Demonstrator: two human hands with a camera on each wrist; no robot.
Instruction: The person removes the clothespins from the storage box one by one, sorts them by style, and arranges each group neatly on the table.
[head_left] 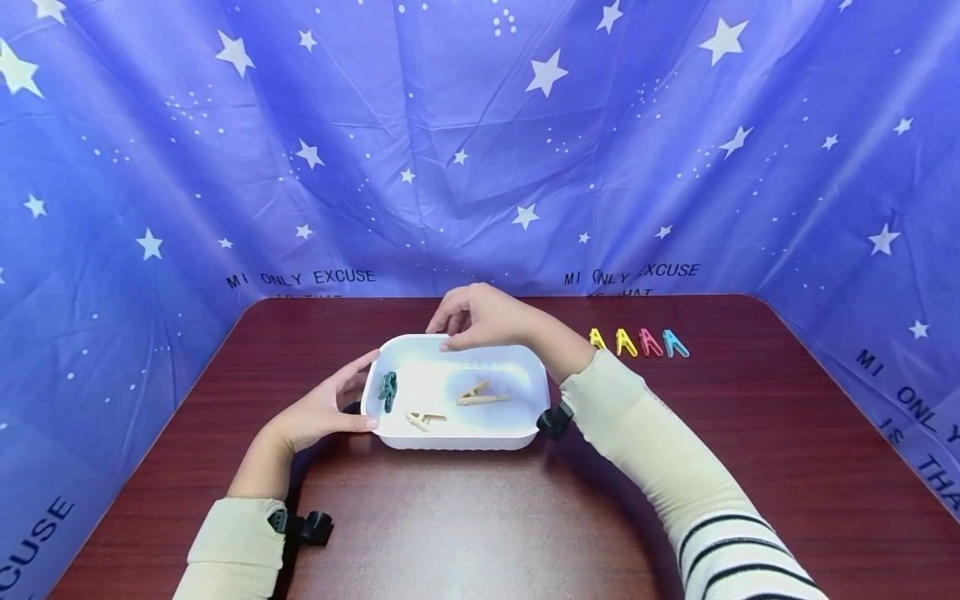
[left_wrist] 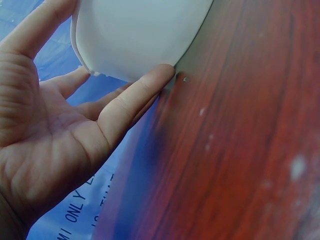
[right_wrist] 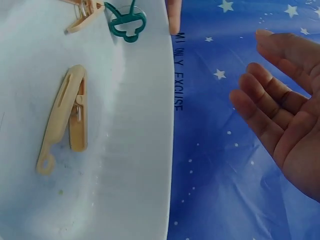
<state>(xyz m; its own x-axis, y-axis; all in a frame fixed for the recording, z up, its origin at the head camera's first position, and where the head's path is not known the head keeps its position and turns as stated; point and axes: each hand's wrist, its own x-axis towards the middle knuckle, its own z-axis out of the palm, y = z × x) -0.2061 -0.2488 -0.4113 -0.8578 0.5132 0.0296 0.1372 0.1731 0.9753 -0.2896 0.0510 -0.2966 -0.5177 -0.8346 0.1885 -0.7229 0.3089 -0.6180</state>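
Observation:
A white plastic tray [head_left: 457, 433] sits on the table in front of me. My left hand [head_left: 318, 412] holds its left end, thumb at the near corner and fingers toward the far one; the left wrist view shows fingertips against the tray's wall [left_wrist: 135, 35]. Inside lie a dark green clip [head_left: 387, 392] at the left, a beige clothespin [head_left: 425, 418] near the front and another beige clothespin [head_left: 480, 396] right of the middle. Over the tray's far rim hovers my right hand [head_left: 483, 317], loosely bent and holding nothing; in the right wrist view it is apart from the rim.
Behind my right forearm, a row of plastic clothespins stretches along the table: two yellow clothespins [head_left: 626, 342], a pink clothespin [head_left: 650, 342] and a blue clothespin [head_left: 675, 343]. A starry blue curtain [head_left: 480, 167] hangs at the table's far edge. The table [head_left: 420, 517] is dark red wood.

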